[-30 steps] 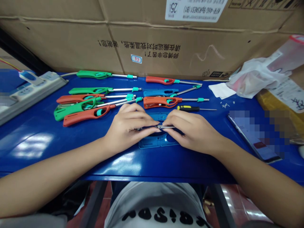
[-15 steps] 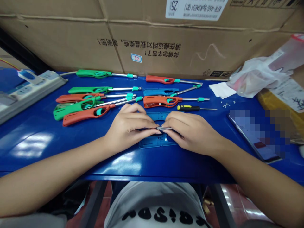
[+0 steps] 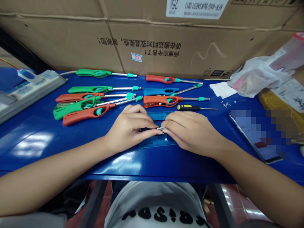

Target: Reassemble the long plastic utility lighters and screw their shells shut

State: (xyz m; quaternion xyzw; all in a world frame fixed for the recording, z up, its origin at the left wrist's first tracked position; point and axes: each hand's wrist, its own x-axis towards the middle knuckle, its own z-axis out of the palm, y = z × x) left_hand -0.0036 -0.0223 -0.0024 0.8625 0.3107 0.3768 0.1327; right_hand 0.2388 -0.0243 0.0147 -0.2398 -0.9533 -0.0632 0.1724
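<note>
presently, from where i stand, the left hand [image 3: 129, 126] and right hand [image 3: 192, 131] pinch a small metal part [image 3: 161, 128] near two blue shells [image 3: 154, 143] on the worktop [image 3: 142, 169].

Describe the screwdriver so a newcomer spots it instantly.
On the blue table, look in front of the cardboard box, right of centre. The screwdriver lies between an orange lighter and the right hand. Its black-and-yellow handle sets it apart from the lighters.
</note>
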